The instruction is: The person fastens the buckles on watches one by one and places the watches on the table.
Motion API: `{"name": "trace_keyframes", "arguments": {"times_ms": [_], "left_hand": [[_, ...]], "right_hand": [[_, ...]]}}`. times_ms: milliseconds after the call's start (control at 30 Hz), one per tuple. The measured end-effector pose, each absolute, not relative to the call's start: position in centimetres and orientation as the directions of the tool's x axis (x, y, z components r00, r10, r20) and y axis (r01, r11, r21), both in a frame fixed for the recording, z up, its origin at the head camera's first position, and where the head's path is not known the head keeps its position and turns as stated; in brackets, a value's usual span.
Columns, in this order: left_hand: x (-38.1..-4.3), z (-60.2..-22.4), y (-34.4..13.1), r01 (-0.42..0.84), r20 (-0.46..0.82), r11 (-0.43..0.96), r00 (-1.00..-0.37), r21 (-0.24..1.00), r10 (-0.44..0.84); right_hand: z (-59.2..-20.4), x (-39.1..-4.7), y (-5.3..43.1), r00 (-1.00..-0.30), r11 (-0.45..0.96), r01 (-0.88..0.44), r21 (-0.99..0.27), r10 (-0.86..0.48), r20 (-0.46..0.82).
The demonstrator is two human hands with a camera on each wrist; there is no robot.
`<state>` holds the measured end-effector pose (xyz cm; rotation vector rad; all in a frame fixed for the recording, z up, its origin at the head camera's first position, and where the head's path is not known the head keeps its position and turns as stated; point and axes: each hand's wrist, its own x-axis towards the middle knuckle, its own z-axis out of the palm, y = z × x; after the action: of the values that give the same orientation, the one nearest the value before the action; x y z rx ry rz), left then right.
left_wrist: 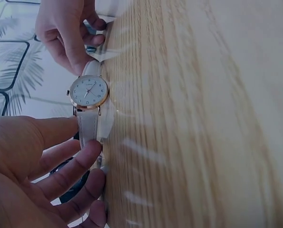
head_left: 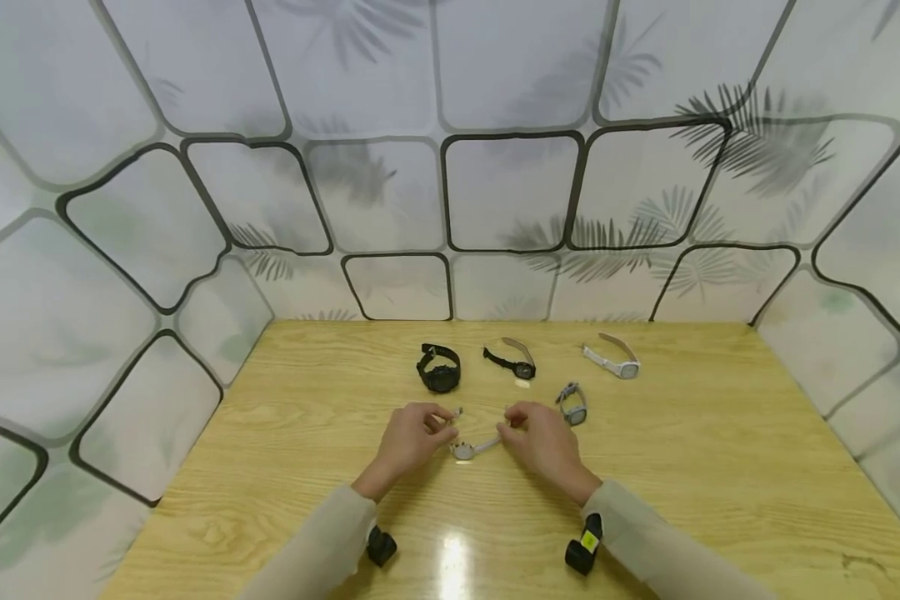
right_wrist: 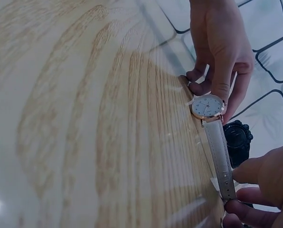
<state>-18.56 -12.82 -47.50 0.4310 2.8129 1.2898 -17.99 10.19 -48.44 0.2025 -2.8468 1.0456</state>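
A wristwatch with a white strap, white dial and rose-gold rim (left_wrist: 89,91) lies low over the wooden table (head_left: 270,467), its dial facing up toward the person. My left hand (head_left: 411,435) pinches the short strap piece beside the case between thumb and fingers. With thumb and fingertips my right hand (head_left: 546,442) pinches the far end of the long strap piece (right_wrist: 217,147), which has holes in it. The strap is stretched out between both hands. In the head view the left fingers partly cover the buckle side.
Behind the hands lie a bulky black watch (head_left: 442,375), a slim black watch (head_left: 523,369) and a white watch with a square case (head_left: 628,370). A small grey watch (head_left: 574,413) sits just beyond the right hand. Patterned fabric walls (head_left: 390,287) enclose the table.
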Motion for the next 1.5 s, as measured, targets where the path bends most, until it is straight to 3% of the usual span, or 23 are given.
{"name": "trace_keyframes", "arguments": {"times_ms": [533,700,900,1067,1267,1500], "left_hand": [[-18.5,-47.3,-11.7,0.217,0.137,0.595,-0.975,0.774,0.178],[-18.5,-47.0,-11.3,0.181,0.125,0.585,-0.983,0.791,0.136],[-18.5,-46.5,-10.8,0.217,0.198,0.566,-0.976,0.795,0.095],[-18.7,-46.2,-10.3,0.289,0.3,0.525,-0.952,0.801,0.066],[-19.0,-45.9,-9.7,0.383,0.401,0.389,-0.915,0.838,0.036],[-19.2,-46.0,-9.0,0.429,0.442,0.245,-0.897,0.869,0.002]], "right_hand": [[-48.7,-18.6,10.1,-0.982,0.71,-0.14,-0.691,-0.011,0.188],[-48.9,-18.5,10.2,-0.974,0.693,-0.166,-0.701,-0.004,0.227],[-48.9,-18.4,10.6,-0.954,0.659,-0.231,-0.716,-0.009,0.3],[-48.6,-18.5,11.2,-0.904,0.641,-0.338,-0.689,-0.017,0.428],[-47.8,-19.1,12.2,-0.794,0.591,-0.508,-0.627,-0.039,0.606],[-47.1,-19.8,13.1,-0.733,0.489,-0.607,-0.626,-0.04,0.679]]}}
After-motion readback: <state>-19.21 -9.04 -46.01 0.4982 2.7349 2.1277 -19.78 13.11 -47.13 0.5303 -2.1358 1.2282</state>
